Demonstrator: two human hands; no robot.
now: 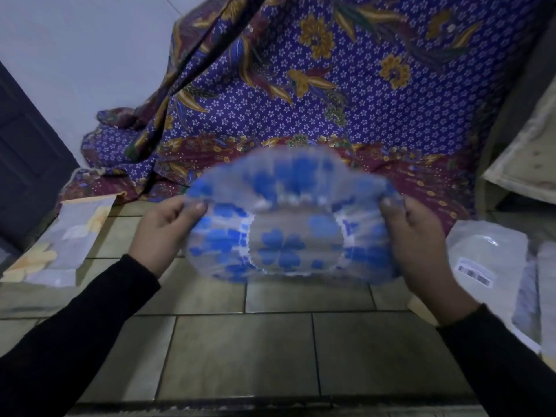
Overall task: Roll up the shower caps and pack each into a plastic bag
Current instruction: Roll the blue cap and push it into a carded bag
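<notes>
- Left of the shower cap (pixel 288 236): flat yellow-flowered packets (pixel 60 245) lie on the tiled floor (pixel 270 350); contents unclear.
- Left hand (pixel 168 227): fingers pinch the cap's left edge.
- Shower cap: held spread above the floor, blurred, not yet rolled; rolling and bagging outstanding.
- Right hand (pixel 418 233): fingers pinch the cap's right edge.
- Right of the cap: plastic bags (pixel 487 260), one barcode-labelled.

Single head-worn view, wide-angle, edges bowed. Faces forward and steeply down onto the tiled floor (pixel 270 356). Close range: left hand (pixel 162 233) and right hand (pixel 421 236) sit mid-frame, shower cap (pixel 288 236) between them, blurred. Sleeves (pixel 75 341) enter from the bottom corners. Patterned cloth (pixel 331 85) fills the top, wall (pixel 75 40) upper left.
</notes>
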